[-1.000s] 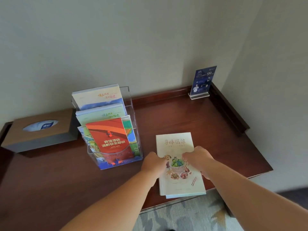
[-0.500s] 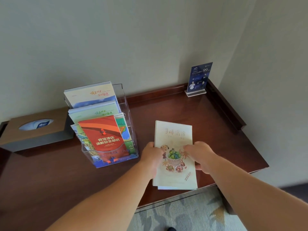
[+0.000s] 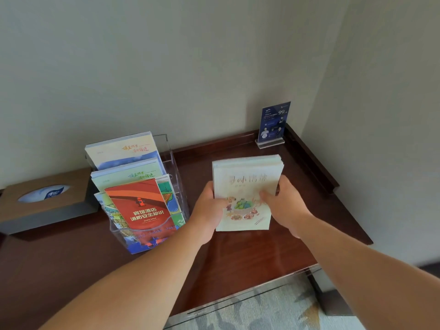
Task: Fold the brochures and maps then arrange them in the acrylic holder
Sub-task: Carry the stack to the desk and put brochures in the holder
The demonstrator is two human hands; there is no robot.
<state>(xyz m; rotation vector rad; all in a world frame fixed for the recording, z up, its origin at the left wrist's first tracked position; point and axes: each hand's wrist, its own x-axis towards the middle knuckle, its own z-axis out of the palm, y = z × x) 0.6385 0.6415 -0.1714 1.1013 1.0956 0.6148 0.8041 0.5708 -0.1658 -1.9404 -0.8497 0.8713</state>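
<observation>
Both hands are working the cream-coloured stack of paper brochures with a food illustration: the left hand is gripping its left edge, thumb curling over the cover, while the right hand is clutching the right edge above the dark reddish wooden table. Just to the left, apart from the stack, the clear tiered acrylic holder is standing with a red leaflet in front and more brochures behind, a brown tissue box sitting further left and a blue sign card in the back corner
</observation>
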